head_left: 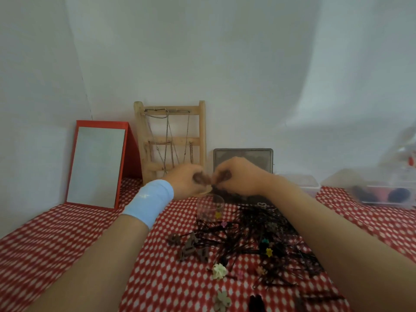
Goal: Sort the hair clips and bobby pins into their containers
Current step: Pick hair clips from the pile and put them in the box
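While the left hand (186, 180) and right hand (239, 176) meet mid-frame above one clear cup (210, 208), each pinches one brown clip (199, 177); bobby pins (258, 226), too many to count, lie below.

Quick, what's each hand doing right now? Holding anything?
Left hand: fingers curled round a brown clip.
Right hand: pinches a dark brown piece, too blurred to name.

Setting: home dressing table.
Evidence: red standing mirror (95, 167), wooden necklace rack (171, 138), polka-dot tablecloth (63, 230), white backdrop (225, 64).
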### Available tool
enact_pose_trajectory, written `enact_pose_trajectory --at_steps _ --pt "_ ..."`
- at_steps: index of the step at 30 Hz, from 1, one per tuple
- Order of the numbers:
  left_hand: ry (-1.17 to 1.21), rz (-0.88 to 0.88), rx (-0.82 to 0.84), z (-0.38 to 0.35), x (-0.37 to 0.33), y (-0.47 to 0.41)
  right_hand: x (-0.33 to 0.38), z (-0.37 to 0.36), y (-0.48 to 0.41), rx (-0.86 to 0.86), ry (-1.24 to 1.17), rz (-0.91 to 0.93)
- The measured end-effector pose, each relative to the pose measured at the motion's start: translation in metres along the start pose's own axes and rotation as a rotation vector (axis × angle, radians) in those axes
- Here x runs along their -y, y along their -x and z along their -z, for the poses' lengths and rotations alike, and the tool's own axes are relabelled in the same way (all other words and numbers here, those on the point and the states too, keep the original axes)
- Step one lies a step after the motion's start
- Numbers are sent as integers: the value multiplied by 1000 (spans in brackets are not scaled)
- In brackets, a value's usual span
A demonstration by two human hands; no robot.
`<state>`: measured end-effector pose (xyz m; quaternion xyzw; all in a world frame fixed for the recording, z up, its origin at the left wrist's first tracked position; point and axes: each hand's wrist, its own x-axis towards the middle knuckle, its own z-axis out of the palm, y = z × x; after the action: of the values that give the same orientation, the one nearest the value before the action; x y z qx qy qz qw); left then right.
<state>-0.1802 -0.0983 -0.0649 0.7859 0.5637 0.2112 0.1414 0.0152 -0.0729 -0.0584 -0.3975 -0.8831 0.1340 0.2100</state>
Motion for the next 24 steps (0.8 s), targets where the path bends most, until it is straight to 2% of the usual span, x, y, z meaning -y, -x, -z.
enact_pose_trajectory --at_steps 5,8,14,20,24 --pt "-229 89 338 7 12 44 44 -28 9 372 39 121" --pt "-260 116 431 8 16 58 55 -45 10 457 100 169" --pt "-181 178 461 3 26 68 55 -58 15 428 108 127" --pt "-204 160 339 6 33 69 46 -54 24 321 57 90" --pt "46 172 305 17 20 74 46 -49 27 292 25 81"
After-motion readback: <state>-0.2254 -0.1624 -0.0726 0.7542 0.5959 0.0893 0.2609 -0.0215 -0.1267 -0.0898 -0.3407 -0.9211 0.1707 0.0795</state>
